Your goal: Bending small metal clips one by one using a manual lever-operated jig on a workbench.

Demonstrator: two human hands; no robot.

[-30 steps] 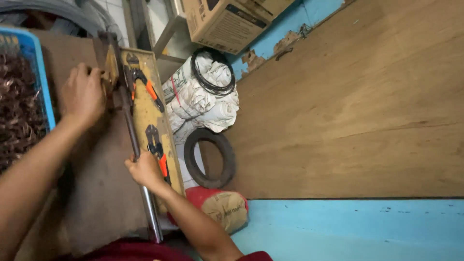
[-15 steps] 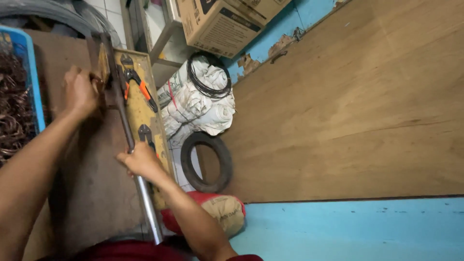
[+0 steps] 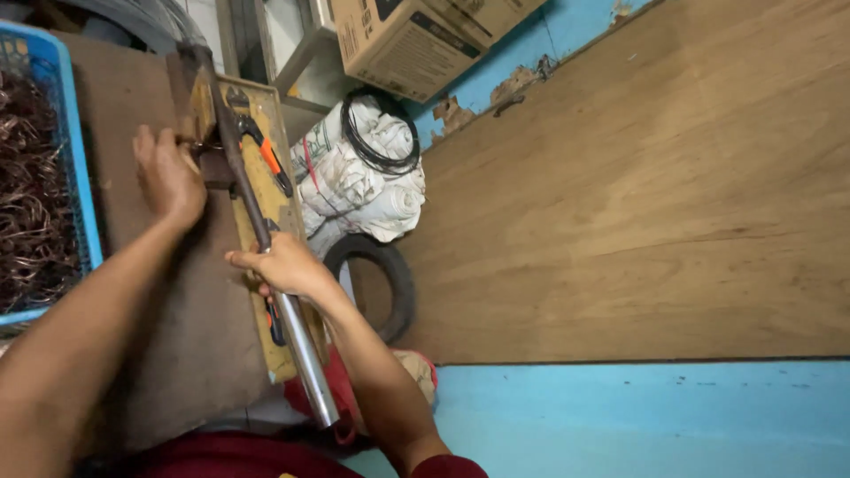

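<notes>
1. Two hands on one tool: your right hand (image 3: 282,264) is wrapped mid-way round the long grey metal lever bar (image 3: 266,239), which runs lengthwise from the bench head toward you

2. Your left hand (image 3: 168,177) lies nearer the bar's far end, pressed flat on the brown bench top (image 3: 124,106); fingers hidden, clasp unclear

The right hand (image 3: 282,263) is wrapped round a long metal lever (image 3: 282,301) that runs down the bench, dark at the far end and shiny at the near end. The left hand (image 3: 166,175) lies flat by the lever's head, fingers at a small fitting there — what it grips is too small to tell. Beside the lever, orange-handled pliers (image 3: 262,152) lie on a yellow board (image 3: 276,199). To the left stands a blue crate (image 3: 73,168) full of copper wire (image 3: 27,221). Beyond the bench — a black tyre (image 3: 382,283), a white sack (image 3: 359,181) and a cardboard box (image 3: 416,35).
</notes>
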